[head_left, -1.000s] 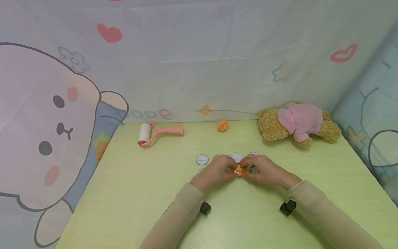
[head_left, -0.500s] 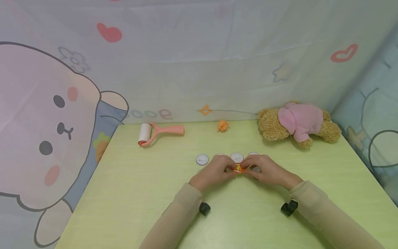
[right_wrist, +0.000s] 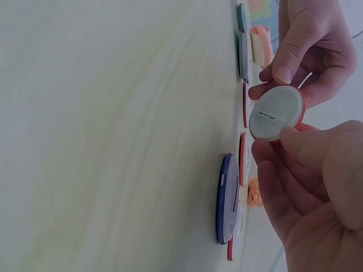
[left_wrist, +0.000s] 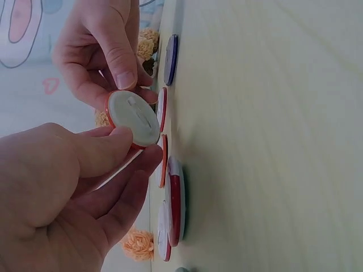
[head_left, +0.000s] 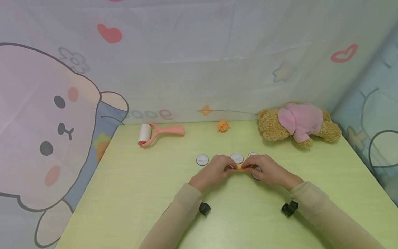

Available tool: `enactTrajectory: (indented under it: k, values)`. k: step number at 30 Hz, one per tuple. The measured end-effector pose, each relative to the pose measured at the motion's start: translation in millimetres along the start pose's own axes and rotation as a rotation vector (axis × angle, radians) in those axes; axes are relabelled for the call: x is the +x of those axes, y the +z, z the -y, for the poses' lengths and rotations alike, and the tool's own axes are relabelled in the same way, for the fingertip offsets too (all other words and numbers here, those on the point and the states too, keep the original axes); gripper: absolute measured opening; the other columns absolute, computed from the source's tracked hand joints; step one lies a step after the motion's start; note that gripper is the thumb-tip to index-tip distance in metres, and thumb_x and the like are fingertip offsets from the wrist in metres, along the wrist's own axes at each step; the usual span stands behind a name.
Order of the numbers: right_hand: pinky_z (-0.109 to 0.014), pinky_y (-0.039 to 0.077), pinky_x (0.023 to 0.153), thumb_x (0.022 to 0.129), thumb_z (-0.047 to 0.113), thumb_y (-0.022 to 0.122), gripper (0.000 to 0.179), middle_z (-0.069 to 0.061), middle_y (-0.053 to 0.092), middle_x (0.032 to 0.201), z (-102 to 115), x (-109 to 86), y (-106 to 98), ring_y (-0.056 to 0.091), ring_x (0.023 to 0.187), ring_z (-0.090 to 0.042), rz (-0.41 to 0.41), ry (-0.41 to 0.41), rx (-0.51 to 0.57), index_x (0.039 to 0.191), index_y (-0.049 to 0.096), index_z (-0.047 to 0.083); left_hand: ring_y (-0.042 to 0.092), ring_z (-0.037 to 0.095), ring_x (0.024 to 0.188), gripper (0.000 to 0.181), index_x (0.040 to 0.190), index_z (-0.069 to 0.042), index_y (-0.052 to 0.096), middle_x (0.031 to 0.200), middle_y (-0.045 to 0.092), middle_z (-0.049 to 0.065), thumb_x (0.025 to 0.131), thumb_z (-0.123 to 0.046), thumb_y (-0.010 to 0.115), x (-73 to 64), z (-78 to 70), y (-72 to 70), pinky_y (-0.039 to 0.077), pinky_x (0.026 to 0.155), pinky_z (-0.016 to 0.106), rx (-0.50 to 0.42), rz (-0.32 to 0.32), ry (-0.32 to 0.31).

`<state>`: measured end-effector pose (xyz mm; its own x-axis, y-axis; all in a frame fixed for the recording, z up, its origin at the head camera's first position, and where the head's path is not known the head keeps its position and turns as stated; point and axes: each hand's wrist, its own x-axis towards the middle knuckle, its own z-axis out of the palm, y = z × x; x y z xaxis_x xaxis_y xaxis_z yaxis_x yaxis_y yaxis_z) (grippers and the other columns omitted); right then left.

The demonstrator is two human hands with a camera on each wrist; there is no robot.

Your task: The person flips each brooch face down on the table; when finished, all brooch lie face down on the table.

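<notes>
Between my two hands is a round pin badge (head_left: 239, 169), an orange-red disc seen nearly edge-on from the head. Its white back with a pin clasp shows in the left wrist view, where the badge (left_wrist: 133, 118) stands tilted above the table. My left hand (head_left: 214, 172) pinches one edge between thumb and fingers. The opposite edge is pinched by my right hand (head_left: 268, 172). Right behind the hands, a white-backed badge (head_left: 237, 158) lies on the table. Another badge (head_left: 256, 174) is partly covered by the right fingers. In the right wrist view a blue-rimmed badge (right_wrist: 228, 198) lies close by.
Several badges lie in rows, including one white-backed badge (head_left: 202, 159) left of the hands. Along the back edge are a pink lint roller (head_left: 168, 130), a small orange pompom (head_left: 223, 126) and a teddy bear (head_left: 300, 122) in pink. A printed cloth (head_left: 186, 69) hangs behind the table.
The held badge has tilted, from showing its orange printed front to nearly edge-on in the head view. Both hands stay in almost the same place, still pinching it.
</notes>
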<state>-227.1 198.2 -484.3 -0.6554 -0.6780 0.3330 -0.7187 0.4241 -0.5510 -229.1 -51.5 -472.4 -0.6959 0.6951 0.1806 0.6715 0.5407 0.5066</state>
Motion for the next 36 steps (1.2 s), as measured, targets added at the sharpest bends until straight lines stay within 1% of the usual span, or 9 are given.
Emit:
enactTrajectory:
  k: [4, 7, 13, 19, 24, 28, 36]
  values:
    - [-0.026, 0.055, 0.068, 0.093, -0.004, 0.075, 0.02, 0.001, 0.071, 0.093, -0.5, -1.0, 0.7, 0.062, 0.079, -0.004, -0.019, -0.007, 0.004, 0.105, 0.079, 0.012, 0.075, 0.015, 0.094, 0.014, 0.106, -0.005, 0.08, 0.104, 0.079, 0.004, 0.098, 0.002, 0.071, -0.4, 0.2, 0.7, 0.055, 0.088, 0.02, -0.001, -0.008, -0.007]
    - [-0.026, 0.058, 0.071, 0.095, -0.003, 0.074, 0.018, 0.001, 0.072, 0.094, 0.5, -0.6, 0.3, 0.066, 0.082, -0.006, -0.021, 0.003, 0.014, 0.105, 0.079, 0.011, 0.074, 0.014, 0.095, 0.014, 0.106, -0.006, 0.08, 0.105, 0.079, 0.004, 0.099, 0.0, 0.071, -0.5, 0.1, 0.7, 0.055, 0.088, 0.02, -0.004, -0.014, -0.014]
    - [-0.029, 0.062, 0.074, 0.095, -0.004, 0.074, 0.019, 0.003, 0.072, 0.098, 2.5, 0.0, 0.3, 0.073, 0.09, -0.012, -0.028, 0.03, 0.022, 0.106, 0.078, 0.012, 0.073, 0.014, 0.092, 0.014, 0.106, -0.006, 0.08, 0.104, 0.079, 0.005, 0.099, 0.0, 0.07, -0.5, -1.4, -0.6, 0.055, 0.084, 0.018, -0.033, -0.025, -0.025]
    - [-0.029, 0.062, 0.073, 0.094, -0.005, 0.074, 0.021, 0.002, 0.073, 0.1, 3.2, -0.8, 0.9, 0.074, 0.091, -0.013, -0.037, 0.05, 0.046, 0.107, 0.077, 0.012, 0.073, 0.014, 0.093, 0.015, 0.106, -0.006, 0.08, 0.104, 0.079, 0.005, 0.099, 0.002, 0.069, -0.6, -2.0, -0.7, 0.055, 0.083, 0.019, -0.067, -0.045, -0.031]
    - [-0.029, 0.062, 0.072, 0.094, -0.004, 0.075, 0.022, 0.002, 0.074, 0.102, 5.0, -0.4, 0.2, 0.074, 0.091, -0.013, -0.047, 0.06, 0.058, 0.109, 0.076, 0.013, 0.072, 0.012, 0.098, 0.017, 0.11, -0.008, 0.08, 0.107, 0.078, 0.003, 0.101, -0.001, 0.068, -0.3, -2.2, -0.3, 0.055, 0.086, 0.018, -0.081, -0.043, -0.063]
    - [-0.028, 0.061, 0.071, 0.094, -0.004, 0.075, 0.023, 0.001, 0.075, 0.103, 5.9, -0.1, 0.2, 0.074, 0.09, -0.013, -0.051, 0.063, 0.054, 0.111, 0.075, 0.012, 0.073, 0.012, 0.1, 0.018, 0.113, -0.008, 0.079, 0.111, 0.078, 0.003, 0.101, -0.001, 0.067, -0.2, -2.6, 0.0, 0.054, 0.087, 0.017, -0.114, -0.04, -0.085]
    - [-0.029, 0.062, 0.072, 0.093, -0.006, 0.074, 0.03, -0.004, 0.075, 0.109, 6.6, 0.4, 0.3, 0.074, 0.089, -0.014, -0.057, 0.061, 0.052, 0.119, 0.072, 0.008, 0.073, 0.011, 0.095, 0.02, 0.117, -0.008, 0.077, 0.115, 0.077, 0.005, 0.101, -0.001, 0.067, -1.4, -4.6, -1.4, 0.055, 0.082, 0.015, -0.175, -0.045, -0.129]
